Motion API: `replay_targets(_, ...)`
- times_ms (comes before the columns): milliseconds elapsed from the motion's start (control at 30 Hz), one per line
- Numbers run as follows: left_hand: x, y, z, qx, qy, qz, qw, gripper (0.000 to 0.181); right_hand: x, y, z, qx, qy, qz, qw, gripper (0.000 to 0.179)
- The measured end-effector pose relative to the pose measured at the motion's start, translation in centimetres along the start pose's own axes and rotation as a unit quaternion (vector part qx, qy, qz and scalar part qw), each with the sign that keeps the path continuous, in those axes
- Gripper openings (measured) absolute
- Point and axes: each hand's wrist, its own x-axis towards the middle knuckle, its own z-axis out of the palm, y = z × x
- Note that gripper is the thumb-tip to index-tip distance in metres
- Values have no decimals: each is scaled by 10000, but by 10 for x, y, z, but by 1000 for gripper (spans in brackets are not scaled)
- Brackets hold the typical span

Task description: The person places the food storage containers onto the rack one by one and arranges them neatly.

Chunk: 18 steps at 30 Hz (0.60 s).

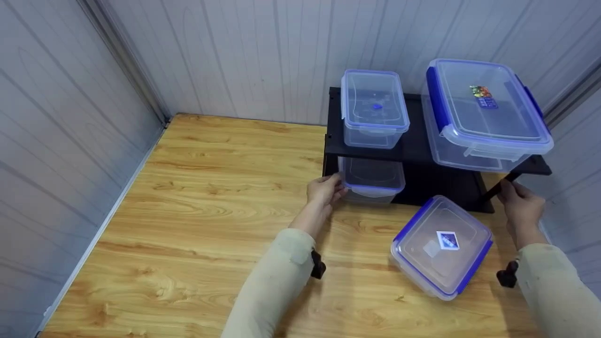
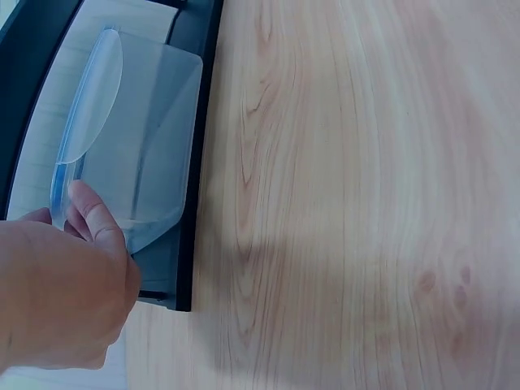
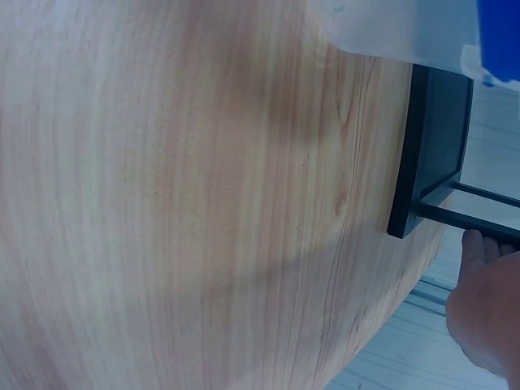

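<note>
A black two-tier rack [image 1: 415, 138] stands against the back wall on the right. On its lower shelf sits a clear lidded food container [image 1: 373, 193] with a thin blue seal. My left hand [image 1: 321, 191] holds this container by its front left corner; in the left wrist view the thumb [image 2: 96, 213] lies along the front just below the lid. At the rack's right front, my right hand [image 1: 522, 209] grips the thin black post [image 1: 493, 191] between the shelves. The right wrist view shows the fingertips against that post, with part of the hand cut off by the frame.
The upper shelf bears a small clear container [image 1: 373, 103] and a large one [image 1: 490, 117] with blue clips, which overhangs the front. A square blue-clipped container [image 1: 441, 249] lies on the wooden table [image 1: 211, 211] between the forearms. Panelled walls [image 1: 244, 56] enclose the back and sides.
</note>
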Motion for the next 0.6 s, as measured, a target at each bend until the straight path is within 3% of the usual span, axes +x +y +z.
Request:
replay_targets(333, -4, 0, -5, 101, -174, 99, 9997, 40, 2, 1, 1, -26, 130, -34, 9999, 60)
replay_targets(500, -11, 2, -15, 691, -475, 265, 9961, 44, 2, 1, 1, -15, 95, 6, 10000, 62)
replay_targets(600, -15, 3, -22, 1225, -563, 657, 9887, 46, 2, 0, 1, 148, 55, -16, 9999, 61)
